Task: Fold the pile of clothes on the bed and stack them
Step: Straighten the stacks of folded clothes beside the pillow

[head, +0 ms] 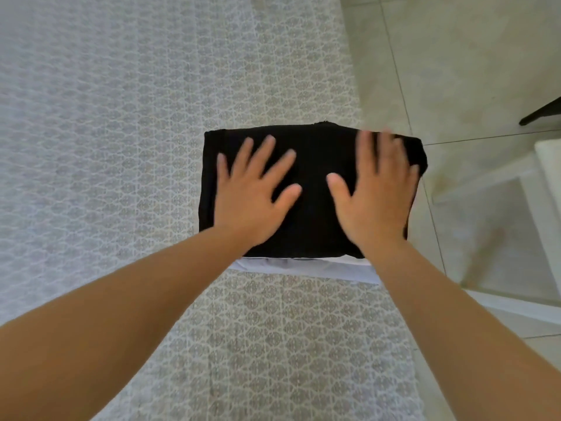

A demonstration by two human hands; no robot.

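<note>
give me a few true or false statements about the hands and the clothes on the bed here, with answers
1. Both hands lie flat with spread fingers on the folded black garment. True: left hand, right hand.
2. The black garment lies directly on the patterned grey bedspread. False: a folded white garment shows beneath its near edge.
3. The stack sits near the bed's right edge, beside the tiled floor. True.
4. The left hand grips a hanger. False: it holds nothing.
</note>
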